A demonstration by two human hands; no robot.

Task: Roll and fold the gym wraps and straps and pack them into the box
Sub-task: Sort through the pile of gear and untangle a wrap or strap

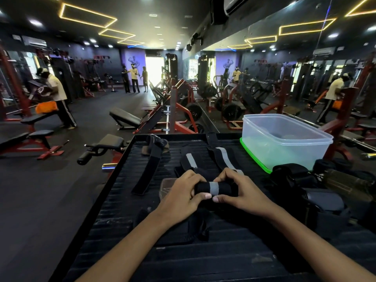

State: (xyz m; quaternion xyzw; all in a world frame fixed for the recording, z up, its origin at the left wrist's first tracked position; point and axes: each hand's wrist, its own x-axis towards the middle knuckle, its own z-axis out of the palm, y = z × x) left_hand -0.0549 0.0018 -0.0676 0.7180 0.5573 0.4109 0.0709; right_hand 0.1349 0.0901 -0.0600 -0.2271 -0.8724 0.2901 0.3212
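Black with a grey stripe, the rolled wrap (215,188) is lying crosswise near the bench's middle, the left hand (184,193) and right hand (240,191) pinching its ends, the clear box (284,139) waiting at the far right corner, nearer the right hand

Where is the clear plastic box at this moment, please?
In the head view, the clear plastic box stands at the far right of the black ribbed table, on a green lid, beyond the right hand.
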